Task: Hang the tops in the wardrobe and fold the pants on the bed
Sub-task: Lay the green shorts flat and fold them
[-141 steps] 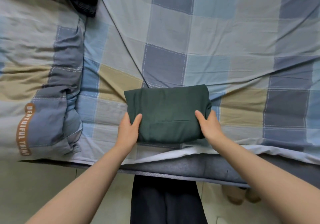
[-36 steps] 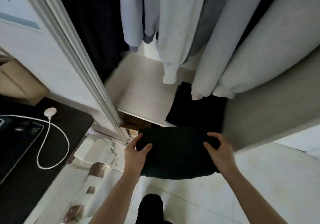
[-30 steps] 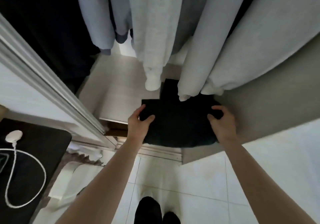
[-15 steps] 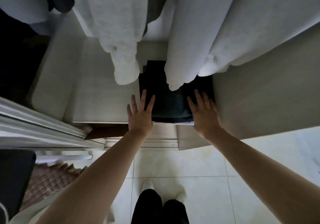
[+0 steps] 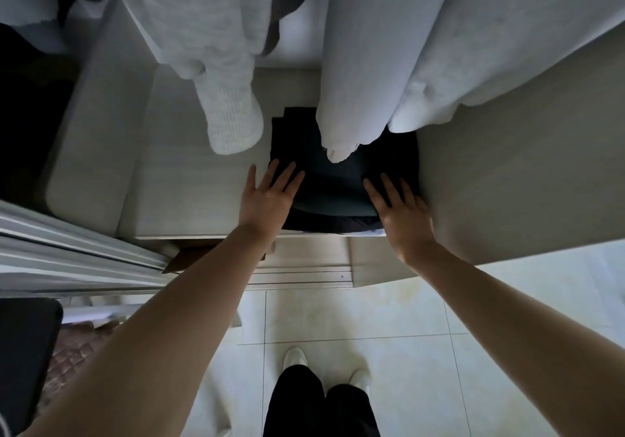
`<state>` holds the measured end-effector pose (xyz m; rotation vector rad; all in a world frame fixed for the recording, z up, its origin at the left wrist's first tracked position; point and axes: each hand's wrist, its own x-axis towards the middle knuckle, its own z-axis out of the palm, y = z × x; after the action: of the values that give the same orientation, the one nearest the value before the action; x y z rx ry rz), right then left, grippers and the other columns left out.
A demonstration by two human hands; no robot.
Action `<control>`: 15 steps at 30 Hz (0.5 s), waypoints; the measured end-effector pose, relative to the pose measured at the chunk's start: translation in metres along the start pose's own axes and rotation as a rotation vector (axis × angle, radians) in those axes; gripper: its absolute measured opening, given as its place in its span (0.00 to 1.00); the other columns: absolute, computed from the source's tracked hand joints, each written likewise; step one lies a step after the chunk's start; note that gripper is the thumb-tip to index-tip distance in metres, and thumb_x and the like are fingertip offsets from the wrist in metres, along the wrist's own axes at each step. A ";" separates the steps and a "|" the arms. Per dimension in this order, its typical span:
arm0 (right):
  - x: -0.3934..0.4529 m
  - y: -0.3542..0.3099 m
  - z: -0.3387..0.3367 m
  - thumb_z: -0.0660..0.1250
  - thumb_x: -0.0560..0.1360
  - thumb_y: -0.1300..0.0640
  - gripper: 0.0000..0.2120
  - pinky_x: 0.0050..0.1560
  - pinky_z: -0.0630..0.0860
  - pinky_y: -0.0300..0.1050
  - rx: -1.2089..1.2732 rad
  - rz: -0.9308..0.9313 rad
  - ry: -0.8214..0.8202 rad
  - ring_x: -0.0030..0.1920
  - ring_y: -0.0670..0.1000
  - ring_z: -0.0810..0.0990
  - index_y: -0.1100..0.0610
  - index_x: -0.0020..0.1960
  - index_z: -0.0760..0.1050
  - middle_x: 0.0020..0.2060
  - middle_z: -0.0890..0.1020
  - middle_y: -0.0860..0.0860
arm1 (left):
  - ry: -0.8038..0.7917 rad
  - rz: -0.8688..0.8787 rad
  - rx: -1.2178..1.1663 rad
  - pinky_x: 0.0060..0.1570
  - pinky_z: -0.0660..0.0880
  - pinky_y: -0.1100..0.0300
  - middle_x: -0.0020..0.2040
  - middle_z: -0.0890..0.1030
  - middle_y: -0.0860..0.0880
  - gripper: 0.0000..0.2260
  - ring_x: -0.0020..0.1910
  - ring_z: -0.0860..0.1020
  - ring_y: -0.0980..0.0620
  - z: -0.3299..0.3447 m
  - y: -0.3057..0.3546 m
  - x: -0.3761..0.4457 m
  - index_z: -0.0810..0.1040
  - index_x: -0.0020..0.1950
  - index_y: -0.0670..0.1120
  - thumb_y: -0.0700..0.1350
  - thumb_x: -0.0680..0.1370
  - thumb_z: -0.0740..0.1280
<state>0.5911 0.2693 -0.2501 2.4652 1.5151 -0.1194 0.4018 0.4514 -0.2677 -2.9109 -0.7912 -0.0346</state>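
The folded dark green pants (image 5: 333, 189) lie on top of a folded black garment (image 5: 324, 225) on the pale wardrobe shelf (image 5: 189, 196), against the right wall. My left hand (image 5: 267, 196) lies flat with straight fingers on the stack's left edge. My right hand (image 5: 399, 206) lies flat on its right edge. Pale grey and white tops (image 5: 209, 47) hang above, and their sleeves hide the back of the stack.
The wardrobe's right side panel (image 5: 507, 183) stands close to my right hand. A sliding door and its tracks (image 5: 67, 254) are at the left. A dark tabletop (image 5: 23, 345) is at lower left. My feet (image 5: 321, 369) stand on white floor tiles.
The pants went from the bed to the wardrobe shelf, onto the black garment. Both hands let go of them and now rest flat at the stack's sides, barely moved in the last half second.
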 end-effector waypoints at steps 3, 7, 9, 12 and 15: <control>-0.005 -0.003 0.003 0.63 0.75 0.62 0.43 0.68 0.62 0.52 -0.027 -0.019 -0.079 0.77 0.60 0.50 0.45 0.78 0.39 0.78 0.46 0.53 | -0.293 -0.045 -0.062 0.75 0.54 0.42 0.81 0.45 0.49 0.36 0.79 0.47 0.44 0.013 0.005 -0.016 0.44 0.81 0.50 0.39 0.80 0.62; -0.006 -0.007 -0.008 0.62 0.75 0.61 0.41 0.71 0.60 0.54 0.015 -0.002 -0.126 0.77 0.61 0.48 0.46 0.78 0.41 0.78 0.46 0.52 | -0.300 -0.078 -0.120 0.76 0.53 0.43 0.81 0.44 0.48 0.35 0.79 0.46 0.43 0.009 0.014 -0.025 0.45 0.80 0.50 0.41 0.79 0.62; -0.008 -0.007 -0.016 0.62 0.75 0.61 0.40 0.72 0.58 0.54 0.045 -0.003 -0.139 0.77 0.60 0.48 0.48 0.79 0.42 0.78 0.47 0.52 | -0.340 -0.099 -0.137 0.75 0.53 0.44 0.81 0.44 0.49 0.38 0.79 0.46 0.44 0.003 0.015 -0.031 0.45 0.80 0.50 0.43 0.77 0.66; -0.017 -0.010 -0.026 0.62 0.75 0.60 0.39 0.73 0.58 0.53 0.103 -0.003 -0.115 0.77 0.58 0.51 0.53 0.79 0.43 0.78 0.52 0.52 | -0.387 -0.133 -0.205 0.75 0.57 0.46 0.81 0.47 0.48 0.37 0.79 0.48 0.43 -0.010 0.018 -0.040 0.49 0.80 0.49 0.44 0.77 0.66; -0.037 -0.011 -0.037 0.61 0.77 0.59 0.37 0.74 0.58 0.53 0.141 -0.039 -0.111 0.76 0.58 0.53 0.56 0.79 0.44 0.78 0.53 0.53 | -0.353 -0.159 -0.312 0.68 0.68 0.49 0.77 0.62 0.46 0.32 0.74 0.64 0.44 -0.036 0.030 -0.052 0.56 0.79 0.49 0.43 0.77 0.64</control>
<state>0.5625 0.2510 -0.2086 2.4902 1.5570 -0.3761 0.3728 0.3953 -0.2383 -3.1839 -1.1654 0.3853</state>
